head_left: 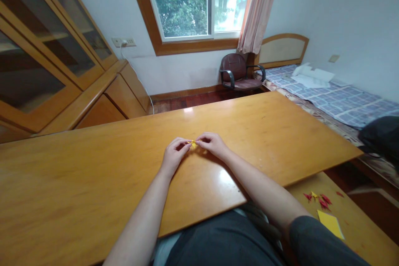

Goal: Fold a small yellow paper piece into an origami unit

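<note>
A tiny yellow origami piece (193, 144) is stretched between my two hands, just above the wooden table (118, 162). On its left end, my left hand (176, 151) pinches with thumb and fingers. The opposite end is gripped by my right hand (212, 143), its thumb and forefinger pressed together. Parts of the paper are covered by the fingertips, and its exact folded shape is too small to make out.
Lower right, a second, lower surface (358, 220) holds several red folded paper figures (324, 203), a yellow one (314, 195) and a stack of yellow paper (331, 224). A brown armchair (235, 70), a bed (339, 99) and a glass-door cabinet (68, 66) surround the table.
</note>
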`<state>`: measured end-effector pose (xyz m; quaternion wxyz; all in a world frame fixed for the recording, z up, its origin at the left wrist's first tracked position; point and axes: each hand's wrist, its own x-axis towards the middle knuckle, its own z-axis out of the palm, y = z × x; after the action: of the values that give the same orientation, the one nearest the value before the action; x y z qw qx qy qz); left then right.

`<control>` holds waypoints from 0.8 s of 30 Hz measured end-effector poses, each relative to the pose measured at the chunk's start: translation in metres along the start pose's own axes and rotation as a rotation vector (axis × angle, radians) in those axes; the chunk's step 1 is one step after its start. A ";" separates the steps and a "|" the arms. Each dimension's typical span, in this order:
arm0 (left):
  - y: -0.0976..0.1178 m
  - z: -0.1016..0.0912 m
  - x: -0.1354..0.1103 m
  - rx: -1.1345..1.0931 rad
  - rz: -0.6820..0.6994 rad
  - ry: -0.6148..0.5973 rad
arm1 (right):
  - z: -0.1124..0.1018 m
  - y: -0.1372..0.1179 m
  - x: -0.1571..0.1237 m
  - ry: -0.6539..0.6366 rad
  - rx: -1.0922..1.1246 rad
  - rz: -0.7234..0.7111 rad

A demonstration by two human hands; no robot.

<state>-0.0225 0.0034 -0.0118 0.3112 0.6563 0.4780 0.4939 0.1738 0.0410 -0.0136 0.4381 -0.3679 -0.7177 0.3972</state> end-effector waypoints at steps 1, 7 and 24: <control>0.000 0.000 0.000 -0.014 -0.006 0.003 | 0.000 0.000 0.000 0.014 0.011 0.009; 0.000 0.002 0.000 -0.015 0.001 0.036 | -0.003 -0.001 0.002 0.057 0.134 0.058; 0.011 0.009 -0.004 0.113 0.136 0.083 | 0.000 0.000 0.002 0.016 0.207 0.043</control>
<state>-0.0107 -0.0035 -0.0061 0.2194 0.6829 0.4717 0.5129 0.1727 0.0430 -0.0131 0.4710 -0.3390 -0.6611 0.4756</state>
